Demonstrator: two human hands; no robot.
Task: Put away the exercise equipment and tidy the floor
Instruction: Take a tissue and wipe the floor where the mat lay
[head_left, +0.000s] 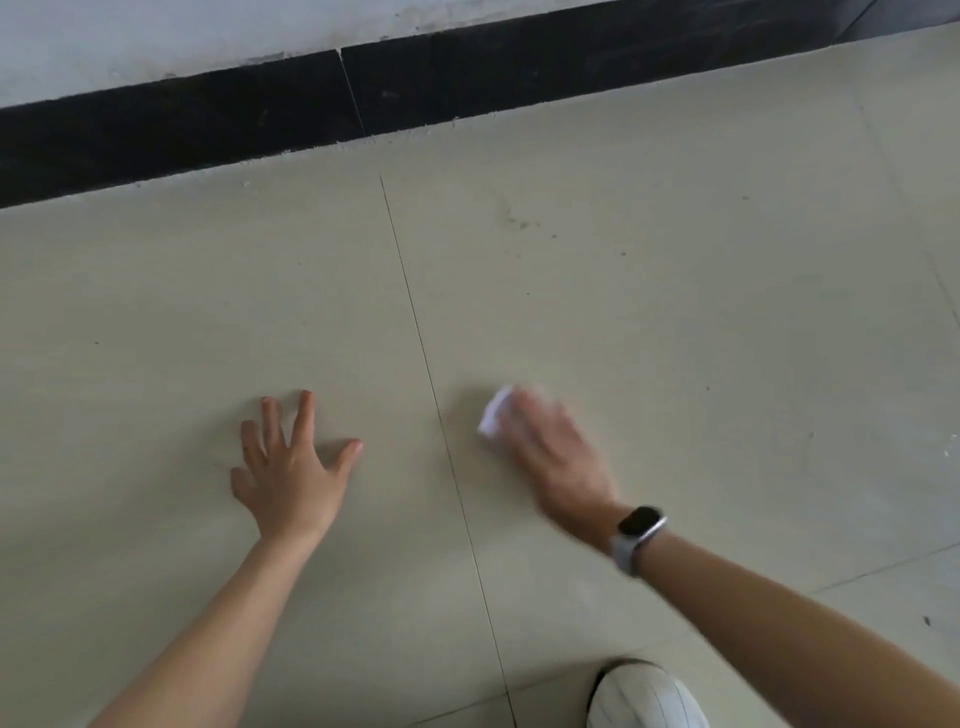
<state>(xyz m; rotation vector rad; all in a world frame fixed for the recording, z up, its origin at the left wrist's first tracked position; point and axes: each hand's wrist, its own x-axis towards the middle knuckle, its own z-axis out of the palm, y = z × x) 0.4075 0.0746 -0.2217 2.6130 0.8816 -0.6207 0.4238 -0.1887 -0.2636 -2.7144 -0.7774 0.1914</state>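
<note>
My left hand (293, 470) lies flat on the beige tiled floor (675, 291), fingers spread, left of a tile joint. My right hand (558, 457), blurred by motion and wearing a smartwatch (640, 535) on the wrist, presses a crumpled white tissue (493, 418) against the floor just right of that joint. The fingers look stretched out over the tissue, which sticks out on their left side. No exercise equipment is in view.
A black skirting strip (208, 135) runs along the foot of a pale wall (156, 36) at the top. The toe of a white shoe (647, 696) shows at the bottom edge. Small dark specks (522, 223) mark the tile ahead.
</note>
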